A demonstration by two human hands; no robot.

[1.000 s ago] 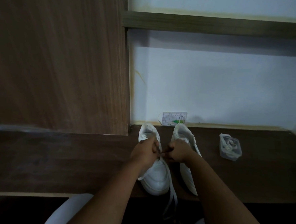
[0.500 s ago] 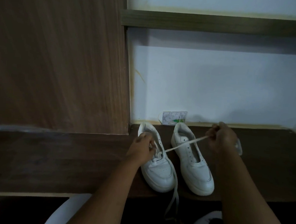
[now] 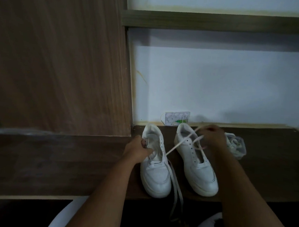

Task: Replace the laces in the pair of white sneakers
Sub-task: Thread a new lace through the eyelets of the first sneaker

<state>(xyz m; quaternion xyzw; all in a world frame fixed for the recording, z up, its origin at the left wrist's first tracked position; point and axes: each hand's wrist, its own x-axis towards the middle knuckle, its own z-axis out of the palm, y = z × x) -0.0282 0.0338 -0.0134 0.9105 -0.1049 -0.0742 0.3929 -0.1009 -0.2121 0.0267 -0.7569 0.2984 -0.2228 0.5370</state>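
Observation:
Two white sneakers stand side by side on a dark wooden ledge point(image 3: 268, 176), toes toward me. My left hand point(image 3: 136, 152) grips the left sneaker point(image 3: 156, 174) at its tongue and collar. A white lace point(image 3: 175, 147) runs taut from that shoe's eyelets up and to the right, over the right sneaker point(image 3: 197, 168), into my right hand point(image 3: 212, 138), which is closed on it. The lace's other end point(image 3: 177, 191) hangs loose off the ledge's front edge. The right sneaker has bare eyelets.
A clear plastic box point(image 3: 236, 145) holding white laces lies right of the shoes, partly behind my right hand. A small printed card point(image 3: 177, 118) leans on the white wall behind them. A tall wooden panel point(image 3: 60, 57) rises at left. A shelf point(image 3: 218, 22) runs overhead.
My hands were together over the left sneaker a second ago. My right hand has since drawn the lace out to the right and up over the right sneaker; the left hand stays on the left shoe.

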